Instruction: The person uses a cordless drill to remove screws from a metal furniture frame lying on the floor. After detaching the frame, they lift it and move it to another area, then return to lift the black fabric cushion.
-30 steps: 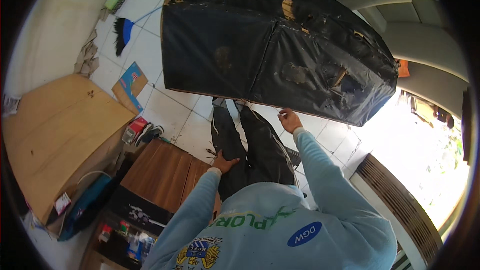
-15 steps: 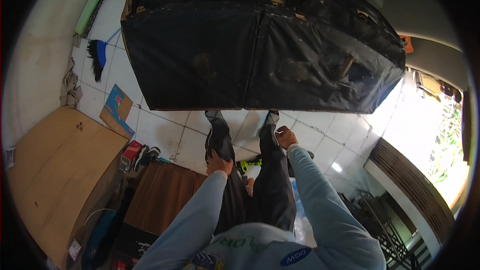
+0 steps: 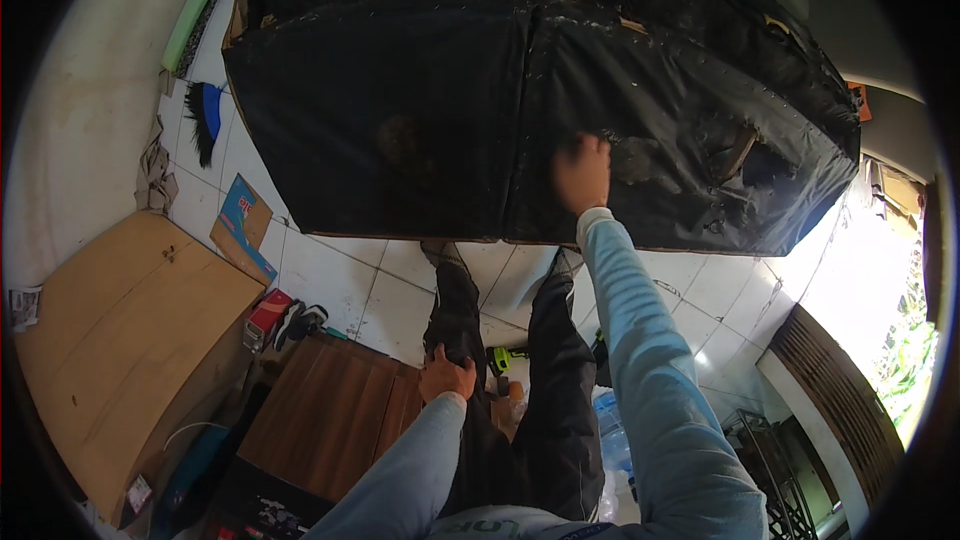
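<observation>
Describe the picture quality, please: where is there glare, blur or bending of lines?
In the head view, strong daylight washes out the tiled floor at the right; the right hand, reaching onto the big black fabric-covered panel, is smeared by motion, while the left hand on the thigh is sharp; the floor's tile lines curve toward the rim, and the corners are black.
</observation>
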A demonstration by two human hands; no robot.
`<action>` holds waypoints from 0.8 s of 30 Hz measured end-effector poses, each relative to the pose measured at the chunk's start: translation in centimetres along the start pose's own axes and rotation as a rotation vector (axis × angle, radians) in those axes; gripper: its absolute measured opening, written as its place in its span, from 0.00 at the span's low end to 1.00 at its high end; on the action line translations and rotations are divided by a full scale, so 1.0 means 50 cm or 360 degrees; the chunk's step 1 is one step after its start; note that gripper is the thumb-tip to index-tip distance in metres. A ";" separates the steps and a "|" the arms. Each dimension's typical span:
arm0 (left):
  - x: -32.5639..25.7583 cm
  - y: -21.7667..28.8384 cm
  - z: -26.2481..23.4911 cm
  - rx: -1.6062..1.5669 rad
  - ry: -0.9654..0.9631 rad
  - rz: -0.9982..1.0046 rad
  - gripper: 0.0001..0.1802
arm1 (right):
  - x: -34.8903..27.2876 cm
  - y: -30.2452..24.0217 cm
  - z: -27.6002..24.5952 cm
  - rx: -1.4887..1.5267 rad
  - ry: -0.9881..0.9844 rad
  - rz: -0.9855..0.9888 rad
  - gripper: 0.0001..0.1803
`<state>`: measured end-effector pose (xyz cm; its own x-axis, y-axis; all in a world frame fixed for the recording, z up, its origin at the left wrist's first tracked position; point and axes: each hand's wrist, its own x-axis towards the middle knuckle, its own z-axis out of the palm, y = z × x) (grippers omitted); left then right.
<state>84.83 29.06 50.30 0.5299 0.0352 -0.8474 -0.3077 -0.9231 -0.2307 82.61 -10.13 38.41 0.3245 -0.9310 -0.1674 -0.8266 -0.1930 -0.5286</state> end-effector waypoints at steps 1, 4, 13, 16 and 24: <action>0.001 0.001 0.002 -0.0006 0.0010 -0.0014 0.37 | 0.023 -0.004 -0.015 -0.0034 0.0217 -0.0068 0.28; 0.009 0.001 0.000 -0.0043 -0.0022 -0.0006 0.38 | 0.102 0.040 -0.086 -0.0193 0.0833 -0.0020 0.36; 0.019 -0.005 0.011 -0.0044 0.0030 0.0042 0.38 | 0.219 0.243 -0.195 0.0149 0.0254 0.0800 0.67; 0.019 0.009 -0.004 0.0059 -0.0025 0.0055 0.38 | 0.196 0.285 -0.183 0.0031 0.0281 0.0555 0.66; 0.033 -0.002 0.016 0.0055 0.0038 0.0092 0.38 | 0.203 0.365 -0.260 -0.0111 0.0179 0.0641 0.54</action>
<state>85.09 29.52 48.56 0.5292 -0.0271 -0.8481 -0.3653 -0.9094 -0.1989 64.86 -27.13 37.88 -0.0800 -0.9636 -0.2551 -0.9075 0.1763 -0.3812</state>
